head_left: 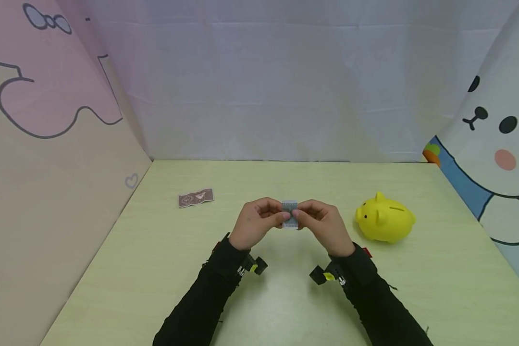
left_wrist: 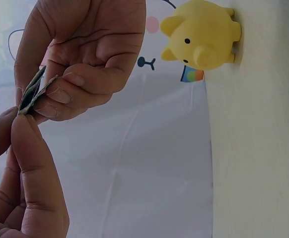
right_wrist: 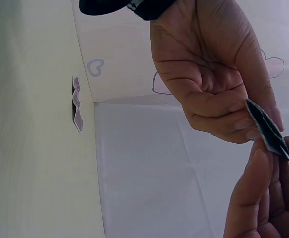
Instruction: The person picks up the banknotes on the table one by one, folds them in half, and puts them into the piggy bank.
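A small folded grey-green banknote (head_left: 290,215) is held up between both hands over the table. My left hand (head_left: 258,221) pinches its left edge with thumb and fingers. At the right edge, my right hand (head_left: 322,225) pinches it the same way. From the left wrist, the folded note (left_wrist: 31,94) appears edge-on, its layers slightly parted at the end. The right wrist view also shows dark gaps between its layers. Fingers cover parts of both edges.
A creased pinkish-brown banknote (head_left: 196,197) lies at the back left of the table (head_left: 125,269). To the right stands a yellow piggy bank (head_left: 385,218) with a slot on top. A pale curtain (head_left: 259,86) and printed side panels surround the table.
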`<state>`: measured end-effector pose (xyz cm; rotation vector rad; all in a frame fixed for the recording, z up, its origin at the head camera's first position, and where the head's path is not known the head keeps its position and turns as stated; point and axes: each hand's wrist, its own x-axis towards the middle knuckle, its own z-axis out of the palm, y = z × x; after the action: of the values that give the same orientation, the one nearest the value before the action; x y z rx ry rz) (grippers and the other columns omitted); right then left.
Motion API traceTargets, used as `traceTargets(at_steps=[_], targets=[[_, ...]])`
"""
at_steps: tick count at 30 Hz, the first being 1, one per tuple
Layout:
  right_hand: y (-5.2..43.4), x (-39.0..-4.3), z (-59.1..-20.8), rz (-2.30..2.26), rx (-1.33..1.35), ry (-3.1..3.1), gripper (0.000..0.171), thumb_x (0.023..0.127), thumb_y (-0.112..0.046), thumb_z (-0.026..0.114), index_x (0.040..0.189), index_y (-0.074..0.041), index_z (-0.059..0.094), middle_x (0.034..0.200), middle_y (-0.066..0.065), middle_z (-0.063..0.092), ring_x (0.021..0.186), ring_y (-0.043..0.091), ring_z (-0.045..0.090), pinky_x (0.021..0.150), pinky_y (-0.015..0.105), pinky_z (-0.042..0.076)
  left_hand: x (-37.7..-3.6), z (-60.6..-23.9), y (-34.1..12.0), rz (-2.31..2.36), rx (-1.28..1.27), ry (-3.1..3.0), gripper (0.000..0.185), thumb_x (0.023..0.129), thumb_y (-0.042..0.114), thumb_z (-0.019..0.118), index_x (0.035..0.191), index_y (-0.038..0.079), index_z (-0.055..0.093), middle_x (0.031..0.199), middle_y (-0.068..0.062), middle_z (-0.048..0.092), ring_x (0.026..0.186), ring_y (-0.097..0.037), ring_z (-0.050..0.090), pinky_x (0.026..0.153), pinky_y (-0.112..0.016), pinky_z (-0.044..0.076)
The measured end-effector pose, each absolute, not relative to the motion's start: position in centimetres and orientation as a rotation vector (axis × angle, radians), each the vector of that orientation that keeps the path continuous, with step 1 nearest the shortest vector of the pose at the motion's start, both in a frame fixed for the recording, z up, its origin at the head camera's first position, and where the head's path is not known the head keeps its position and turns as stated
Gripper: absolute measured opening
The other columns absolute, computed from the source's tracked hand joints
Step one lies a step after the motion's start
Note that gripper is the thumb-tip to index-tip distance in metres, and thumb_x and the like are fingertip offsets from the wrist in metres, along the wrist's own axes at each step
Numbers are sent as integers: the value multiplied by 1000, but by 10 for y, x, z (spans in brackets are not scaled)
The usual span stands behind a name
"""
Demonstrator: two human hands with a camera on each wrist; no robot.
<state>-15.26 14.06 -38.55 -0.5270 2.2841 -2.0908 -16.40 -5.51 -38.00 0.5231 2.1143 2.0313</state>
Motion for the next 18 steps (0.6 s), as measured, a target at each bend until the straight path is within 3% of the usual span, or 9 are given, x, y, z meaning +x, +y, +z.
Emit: traceTargets(at_steps=[12,18], targets=[[139,-153,-387,-2057,-516,2301,17,95,-9,64,98,8,66,75,7,65,67,13,59,68,24,56,-165,-381,-55,2039,510,2141,16,92,5,66,104,-7,65,92,-11,67,73,-9,63,69,-21,55],[139,-153,-385,-2041,-521,2316,17,95,-9,63,98,7,67,74,8,65,66,12,59,67,24,56,-165,-382,-54,2038,503,2136,16,92,4,66,103,-7,65,92,-10,67,80,-26,65,69,-21,56]])
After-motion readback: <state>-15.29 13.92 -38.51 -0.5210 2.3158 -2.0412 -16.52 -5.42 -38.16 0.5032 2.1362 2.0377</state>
